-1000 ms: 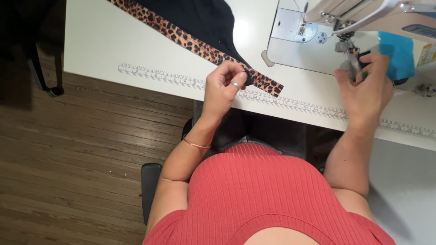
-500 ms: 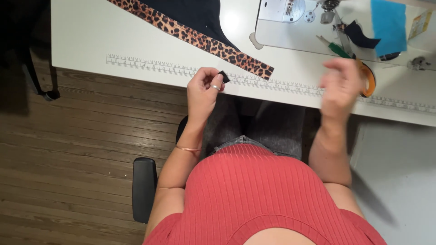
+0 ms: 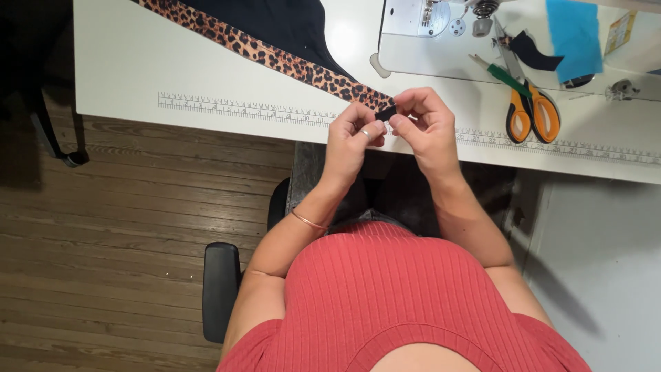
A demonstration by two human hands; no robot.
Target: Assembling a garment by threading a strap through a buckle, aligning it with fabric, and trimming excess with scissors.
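Observation:
My left hand (image 3: 352,138) and my right hand (image 3: 423,124) meet just in front of the white table's edge (image 3: 227,120). Between their fingertips they pinch a small black fabric piece (image 3: 386,113). A leopard-print strip (image 3: 275,58) with black cloth (image 3: 275,21) behind it lies diagonally on the table, ending just above my hands. A ring sits on a left finger and a thin bracelet on the left wrist.
A white sewing machine (image 3: 427,34) stands at the back right. Orange-handled scissors (image 3: 530,110), a green-handled tool (image 3: 499,74), a black scrap (image 3: 533,52) and a blue cloth (image 3: 575,34) lie to the right. A printed ruler runs along the table edge. Wooden floor and a chair armrest (image 3: 220,289) are to the left.
My right hand has come in from the right to join my left hand at the table edge. Both now pinch the small black piece, which the left hand held alone before.

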